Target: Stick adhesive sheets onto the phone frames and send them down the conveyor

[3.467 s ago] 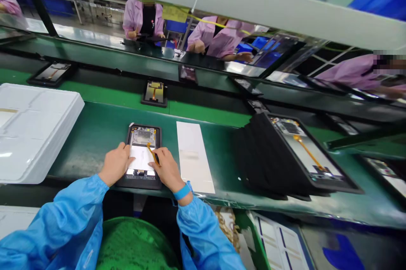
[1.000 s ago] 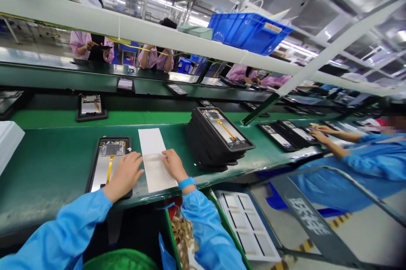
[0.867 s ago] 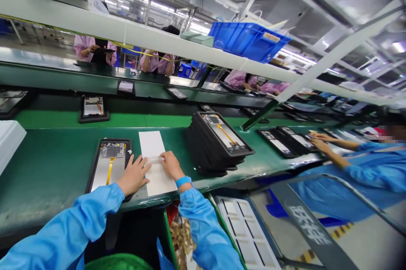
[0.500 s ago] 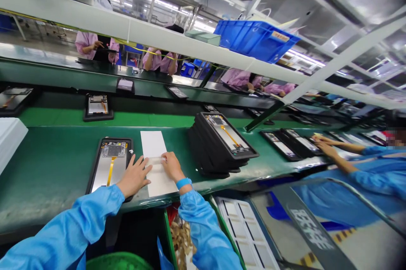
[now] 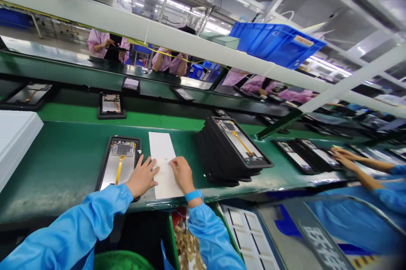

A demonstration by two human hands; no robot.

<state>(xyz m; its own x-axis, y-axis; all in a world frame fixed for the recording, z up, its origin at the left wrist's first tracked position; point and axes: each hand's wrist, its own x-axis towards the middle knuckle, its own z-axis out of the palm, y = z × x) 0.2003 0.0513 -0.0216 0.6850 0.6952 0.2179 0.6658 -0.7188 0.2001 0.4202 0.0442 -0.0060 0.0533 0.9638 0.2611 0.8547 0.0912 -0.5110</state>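
- head view, stage: an opened tablet (image 5: 109, 168) lies on the green bench (image 5: 69, 156), its circuit board (image 5: 123, 148) exposed and its orange ribbon cable (image 5: 119, 170) running lengthwise. no cover is on it. handling of the white sheet (image 5: 166, 185) appears under way and unfinished; how much is left cannot be told.
- head view, position: the sheet lies flat just right of the tablet, a crosswise line dividing a brighter far part from a duller near part. beyond it, to the right, stands a stack of tablets (image 5: 215, 147) in black frames.
- head view, left hand (image 5: 141, 180): palm down, fingers spread apart, fingertips over the sheet's left edge, clamping nothing visible; the blue sleeve (image 5: 104, 213) crosses the tablet's near end.
- head view, right hand (image 5: 183, 175): bent inward over the sheet's right edge, thumb and index finger close together near the crosswise line; whether they pinch anything cannot be told.
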